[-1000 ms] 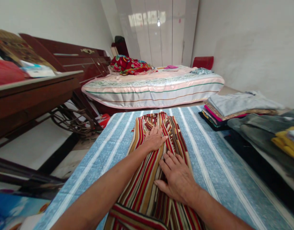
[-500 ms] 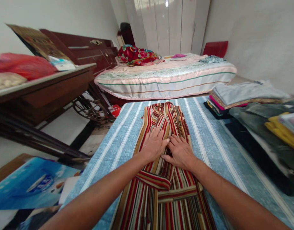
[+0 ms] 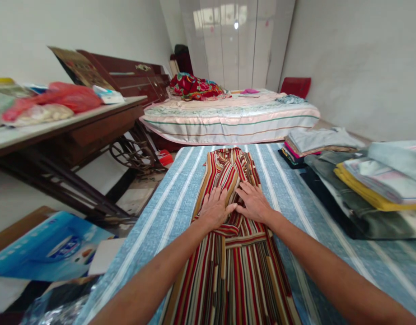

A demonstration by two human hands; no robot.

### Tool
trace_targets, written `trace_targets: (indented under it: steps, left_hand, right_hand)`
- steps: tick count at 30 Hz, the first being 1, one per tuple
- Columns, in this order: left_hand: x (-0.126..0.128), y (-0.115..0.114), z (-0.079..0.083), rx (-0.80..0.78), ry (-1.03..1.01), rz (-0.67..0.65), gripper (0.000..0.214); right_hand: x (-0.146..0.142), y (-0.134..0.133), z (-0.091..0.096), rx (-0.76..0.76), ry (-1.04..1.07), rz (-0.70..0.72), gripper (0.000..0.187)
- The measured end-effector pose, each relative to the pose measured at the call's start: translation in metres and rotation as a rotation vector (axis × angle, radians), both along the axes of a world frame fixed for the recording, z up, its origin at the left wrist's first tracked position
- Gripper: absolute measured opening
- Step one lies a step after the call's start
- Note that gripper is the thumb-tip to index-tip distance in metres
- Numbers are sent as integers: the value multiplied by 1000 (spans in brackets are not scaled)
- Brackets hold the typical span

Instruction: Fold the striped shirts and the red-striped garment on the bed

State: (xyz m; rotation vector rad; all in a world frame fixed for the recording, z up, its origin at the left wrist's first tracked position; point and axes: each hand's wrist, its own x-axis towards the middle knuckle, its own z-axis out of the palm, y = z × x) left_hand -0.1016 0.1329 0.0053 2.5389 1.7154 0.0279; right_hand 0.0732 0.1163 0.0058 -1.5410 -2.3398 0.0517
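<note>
A long striped dress (image 3: pixel 241 271) in red, tan, cream and black lies lengthwise on a blue bedsheet (image 3: pixel 150 253) with white stripes. Its sleeves are folded in over the bodice, and a sash crosses the waist. My left hand (image 3: pixel 214 208) rests flat on the left of the bodice, fingers spread. On the right side my right hand (image 3: pixel 253 202) lies palm down, also with its fingers apart. The two thumbs nearly meet at the middle. Neither hand grips the cloth.
Folded clothes (image 3: pixel 360 180) are stacked on the right. A second bed (image 3: pixel 228 124) with a red floral quilt (image 3: pixel 194 86) stands beyond. At left are a sewing-machine table (image 3: pixel 106 119) bearing a red plastic bag (image 3: pixel 75 97), and a blue box (image 3: pixel 55 246) below.
The view has tilted up and turned slightly, showing more of the folded stacks. Both hands stay flat on the dress; the right hand's fingers have spread a little and sit nearer the waist sash.
</note>
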Motion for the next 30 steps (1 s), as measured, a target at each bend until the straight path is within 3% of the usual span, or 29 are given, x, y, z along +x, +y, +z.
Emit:
trace_targets:
  steps: [4,9,23,30]
  left_hand:
    - [-8,-33,6,25,14,-22,72]
    - [-15,-55,-5,1,36,-21,68]
    - [-16,-60,-15,110,-10,-40,64]
    - [-20,-58,-26,178,-42,-62,61]
  right_hand:
    - [2,-49,8,-20,39,12,47]
    - [-6,-97,-8,-87,71,-4,44]
    - [-28,-146,-22,75,92,-60,36]
    - [-28,-154,-34,99,62,-40,32]
